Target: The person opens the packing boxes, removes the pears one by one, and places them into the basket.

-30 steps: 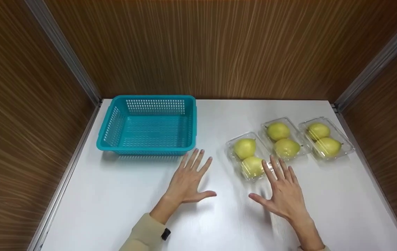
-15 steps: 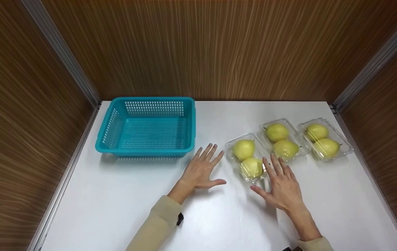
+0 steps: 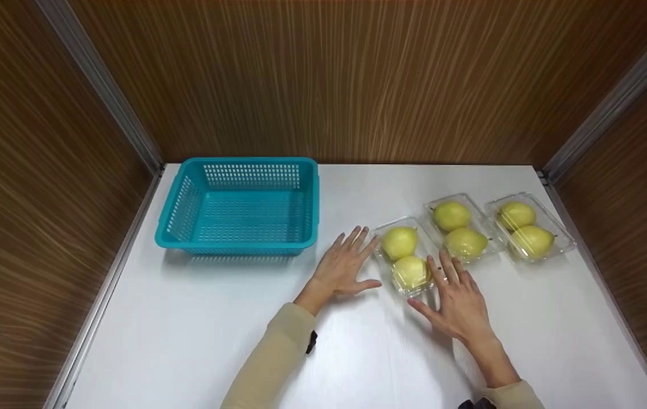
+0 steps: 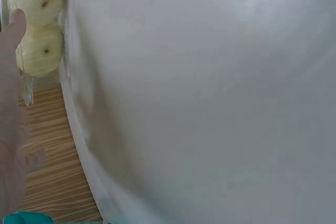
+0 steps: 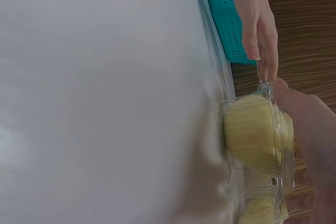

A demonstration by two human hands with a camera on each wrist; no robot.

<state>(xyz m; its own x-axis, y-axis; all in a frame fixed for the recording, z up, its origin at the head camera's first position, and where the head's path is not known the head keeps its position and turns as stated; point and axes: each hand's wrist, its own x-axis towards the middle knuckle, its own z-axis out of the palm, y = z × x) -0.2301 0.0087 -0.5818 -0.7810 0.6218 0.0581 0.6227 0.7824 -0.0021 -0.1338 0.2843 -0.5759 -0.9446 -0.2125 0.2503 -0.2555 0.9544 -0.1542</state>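
I log: left hand, newly drawn up beside the leftmost pear box; right hand opposite; fingers spread, box flanked.

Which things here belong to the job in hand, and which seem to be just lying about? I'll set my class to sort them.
Job, judging by the hands:
left hand
right hand
leftmost clear box, between the hands
its two yellow fruits

Seemingly lying about, unhandled:
teal basket
middle box of fruit
rightmost box of fruit
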